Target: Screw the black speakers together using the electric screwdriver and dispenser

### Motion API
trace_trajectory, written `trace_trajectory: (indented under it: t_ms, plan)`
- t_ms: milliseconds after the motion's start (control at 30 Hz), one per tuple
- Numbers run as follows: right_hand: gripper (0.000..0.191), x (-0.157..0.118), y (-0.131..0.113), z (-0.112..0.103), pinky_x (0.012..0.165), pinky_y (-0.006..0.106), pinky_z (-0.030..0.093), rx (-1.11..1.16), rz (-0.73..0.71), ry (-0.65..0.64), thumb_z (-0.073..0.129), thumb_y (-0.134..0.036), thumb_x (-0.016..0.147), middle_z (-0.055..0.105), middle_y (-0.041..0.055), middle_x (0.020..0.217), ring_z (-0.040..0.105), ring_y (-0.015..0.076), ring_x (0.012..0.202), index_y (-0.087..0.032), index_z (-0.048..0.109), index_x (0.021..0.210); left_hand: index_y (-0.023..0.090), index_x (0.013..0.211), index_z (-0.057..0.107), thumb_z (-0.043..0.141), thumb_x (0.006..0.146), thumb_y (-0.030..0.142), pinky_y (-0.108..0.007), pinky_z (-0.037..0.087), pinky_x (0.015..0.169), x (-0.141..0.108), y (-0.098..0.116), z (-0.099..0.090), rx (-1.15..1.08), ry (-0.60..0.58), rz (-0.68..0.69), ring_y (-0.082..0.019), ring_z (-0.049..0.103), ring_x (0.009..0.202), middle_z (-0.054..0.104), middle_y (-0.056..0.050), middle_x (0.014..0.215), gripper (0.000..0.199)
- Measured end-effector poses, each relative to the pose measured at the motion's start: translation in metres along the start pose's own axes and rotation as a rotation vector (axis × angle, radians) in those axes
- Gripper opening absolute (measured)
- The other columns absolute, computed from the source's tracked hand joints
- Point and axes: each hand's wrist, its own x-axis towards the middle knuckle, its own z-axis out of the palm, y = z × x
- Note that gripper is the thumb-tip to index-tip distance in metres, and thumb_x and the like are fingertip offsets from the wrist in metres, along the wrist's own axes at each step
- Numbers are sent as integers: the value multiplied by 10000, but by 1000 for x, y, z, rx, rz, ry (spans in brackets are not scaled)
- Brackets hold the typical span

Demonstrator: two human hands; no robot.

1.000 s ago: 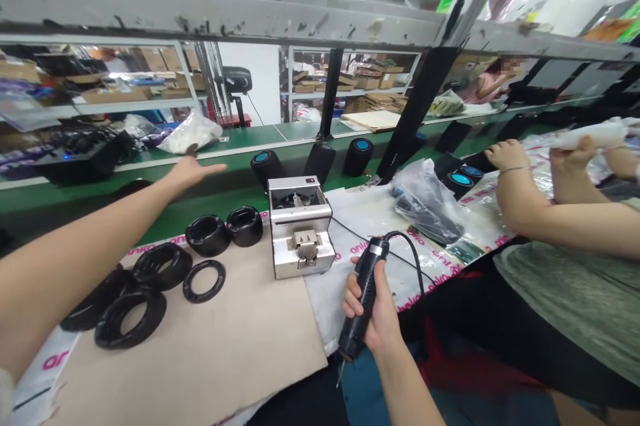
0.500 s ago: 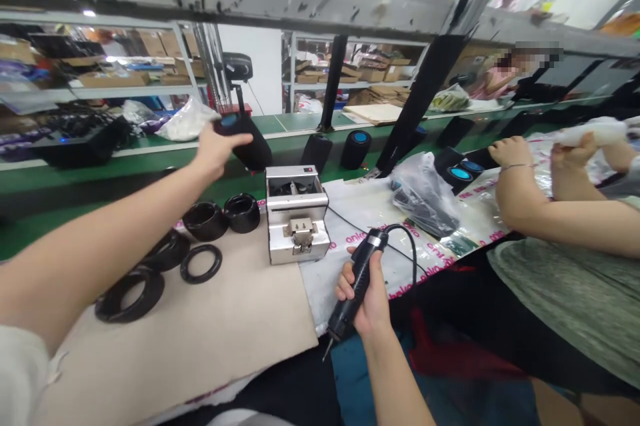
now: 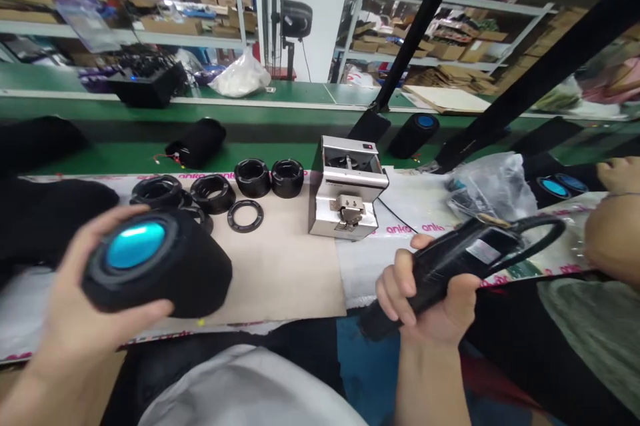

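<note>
Head view: a long green work surface (image 3: pixel 270 146) is seen running across the back, and nearer, a flat beige sheet (image 3: pixel 285 266) is laid on white sheeting (image 3: pixel 360 266) printed with pink lettering. At the right, a long black handheld power tool (image 3: pixel 445 266) is gripped by the right hand (image 3: pixel 433 313), its fingers wrapped around the slanted body; the lower end is blurred, so no tip can be made out. At the left, a thick black cylinder with a shiny blue round end (image 3: pixel 195 266) is grasped by the left hand (image 3: pixel 73 299), with the thumb along its near side; it is tilted, blue end leftward, and whether the sheet is touched by it cannot be told. A boxy silver metal machine (image 3: pixel 347 193) is placed between the hands, farther back. Behind the sheet, a smaller-looking black cylinder (image 3: pixel 197 143) is laid on its side. Several thick black rings (image 3: pixel 287 187) are grouped left of the machine, and one thin flat black ring (image 3: pixel 231 216) is set just before them.
</note>
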Motion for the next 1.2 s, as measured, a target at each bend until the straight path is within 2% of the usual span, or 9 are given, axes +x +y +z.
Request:
trace_trajectory:
  t_ms: [133, 267, 467, 600, 700, 833, 933, 1067, 1200]
  plan:
    - [543, 18, -2, 68, 462, 230, 493, -373, 272, -119, 972, -377, 755, 671, -63, 767, 554, 95, 419, -273, 592, 1129, 289, 1482, 609, 1004, 575, 346, -629, 459, 1289, -48, 1, 25, -108, -36, -168, -434, 629, 1425, 675, -88, 1510, 991]
    - [418, 57, 32, 117, 553, 274, 556, -1060, 290, -287, 818, -374, 838, 727, -22, 1002, 646, 131, 598, -261, 563, 1149, 258, 1486, 575, 1047, 553, 366, -546, 560, 1202, -61, 1, 33, -210, -7, -127, -397, 678, 1352, 683, -107, 1470, 1051]
    - [488, 98, 98, 146, 913, 387, 608, -1469, 225, -500, 785, -138, 857, 706, 18, 1112, 699, 227, 1006, -243, 614, 1302, 300, 1609, 492, 927, 728, 290, -507, 582, 1187, -72, -16, 19, -262, -95, -46, -379, 680, 1370, 637, -107, 1530, 982]
    - [407, 106, 124, 149, 979, 429, 641, -1597, 233, -596, 737, -351, 1044, 689, 90, 1226, 702, 221, 1080, -154, 630, 1383, 299, 1618, 475, 934, 758, 299, -441, 624, 1137, -70, -17, 13, -395, -210, -128, -379, 633, 1439, 578, -121, 1615, 975]
    - [407, 110, 132, 148, 984, 428, 648, -1628, 257, -612, 716, -405, 1065, 688, 99, 1252, 707, 225, 1105, -151, 644, 1376, 292, 1558, 535, 995, 714, 365, -424, 665, 1062, -62, -18, 10, -396, -245, -174, -382, 655, 1406, 601, -127, 1581, 965]
    - [398, 110, 124, 148, 951, 417, 631, -1543, 263, -579, 808, -192, 927, 710, 56, 1140, 709, 223, 1026, -169, 652, 1292, 305, 1522, 577, 1047, 626, 434, -504, 633, 1124, -48, -28, 9, -300, -291, -19, -407, 664, 1391, 623, -119, 1530, 1020]
    - [457, 102, 100, 146, 838, 359, 614, -1379, 254, -493, 783, -100, 800, 733, 1, 1024, 723, 219, 914, -219, 630, 1214, 299, 1538, 548, 1024, 657, 472, -542, 588, 1180, -40, -28, 16, -347, -337, 60, -413, 639, 1427, 602, -136, 1544, 1016]
    - [411, 73, 57, 136, 659, 275, 584, -1106, 220, -325, 791, -225, 808, 760, -24, 1013, 728, 158, 739, -238, 563, 1149, 287, 1576, 485, 981, 731, 431, -543, 552, 1220, -36, -14, 26, -494, -358, 87, -402, 599, 1488, 577, -165, 1600, 990]
    - [497, 36, 29, 117, 549, 245, 553, -879, 192, -125, 887, -330, 769, 761, -3, 1008, 721, 143, 646, -230, 538, 1108, 320, 1622, 415, 991, 705, 360, -550, 579, 1193, -37, 2, 29, -416, -342, 16, -387, 643, 1445, 638, -137, 1550, 1084]
